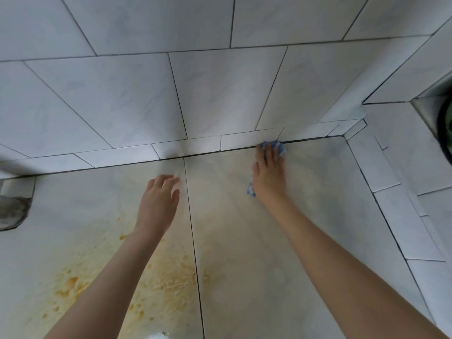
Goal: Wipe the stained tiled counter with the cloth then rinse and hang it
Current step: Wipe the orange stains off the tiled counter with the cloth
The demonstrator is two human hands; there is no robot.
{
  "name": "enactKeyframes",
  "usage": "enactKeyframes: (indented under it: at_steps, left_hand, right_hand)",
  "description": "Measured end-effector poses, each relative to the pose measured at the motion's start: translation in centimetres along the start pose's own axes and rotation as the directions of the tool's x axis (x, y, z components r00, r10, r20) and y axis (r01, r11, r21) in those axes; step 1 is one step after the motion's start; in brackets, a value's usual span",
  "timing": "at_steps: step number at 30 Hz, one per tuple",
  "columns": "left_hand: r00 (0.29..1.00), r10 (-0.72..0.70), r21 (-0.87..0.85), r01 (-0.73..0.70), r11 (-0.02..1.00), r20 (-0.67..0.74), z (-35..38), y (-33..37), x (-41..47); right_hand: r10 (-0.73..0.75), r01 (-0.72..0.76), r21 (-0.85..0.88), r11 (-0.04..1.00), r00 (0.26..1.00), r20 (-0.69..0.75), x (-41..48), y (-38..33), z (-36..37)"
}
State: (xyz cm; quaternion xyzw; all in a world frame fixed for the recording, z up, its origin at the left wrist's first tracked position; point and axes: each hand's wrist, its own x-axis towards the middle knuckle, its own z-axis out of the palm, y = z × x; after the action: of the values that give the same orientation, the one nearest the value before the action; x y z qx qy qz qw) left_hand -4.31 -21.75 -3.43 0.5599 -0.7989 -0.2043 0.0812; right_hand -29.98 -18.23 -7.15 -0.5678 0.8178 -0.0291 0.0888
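two bare hands: one left hand point(159, 201) and one right hand point(269, 177). one blue cloth point(276, 146). one tiled counter point(244, 253), showing two large tiles split by one dark grout line point(193, 241). one spread of orange stains point(166, 285), its spots too many and too blurred to count. one metal sink rim point(425, 111).
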Motion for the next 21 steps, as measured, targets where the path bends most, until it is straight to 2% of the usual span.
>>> enactKeyframes:
  at_steps: [2, 6, 9, 11, 13, 17, 21]
  left_hand:
    - [1.0, 0.0, 0.0, 0.0, 1.0, 0.005, 0.0, 0.0, -0.1]
    - [1.0, 0.001, -0.005, -0.001, 1.0, 0.002, 0.0, 0.0, -0.1]
    - [1.0, -0.004, -0.007, 0.004, 1.0, -0.004, 0.0, 0.0, -0.1]
    - [1.0, -0.008, -0.006, 0.008, 1.0, -0.004, -0.1, 0.0, -0.1]
    - [1.0, -0.014, -0.008, 0.014, 1.0, -0.004, -0.1, 0.0, -0.1]
    - [1.0, -0.017, -0.019, 0.017, 1.0, -0.014, -0.1, 0.0, 0.0]
    - [1.0, -0.014, -0.03, 0.013, 0.999, -0.024, 0.0, 0.0, -0.2]
  right_hand:
    - [-0.041, 0.042, 0.056, 0.998, 0.999, -0.013, -1.4, -2.3, 0.9]
    - [-0.211, 0.212, 0.018, 0.977, 0.977, -0.036, -5.8, -4.8, 2.4]
    - [-0.338, 0.338, 0.003, 0.941, 0.941, -0.005, -8.2, -4.7, 2.2]
    - [-0.363, 0.363, -0.016, 0.932, 0.932, 0.001, -8.8, -3.0, 2.1]
    - [-0.299, 0.299, -0.01, 0.954, 0.954, -0.008, -8.5, -0.2, 1.6]
    - [-0.049, 0.047, -0.041, 0.998, 0.998, -0.044, -5.4, 6.2, 0.1]
    - [0.18, -0.183, -0.034, 0.982, 0.981, -0.078, -2.7, 6.0, -0.2]
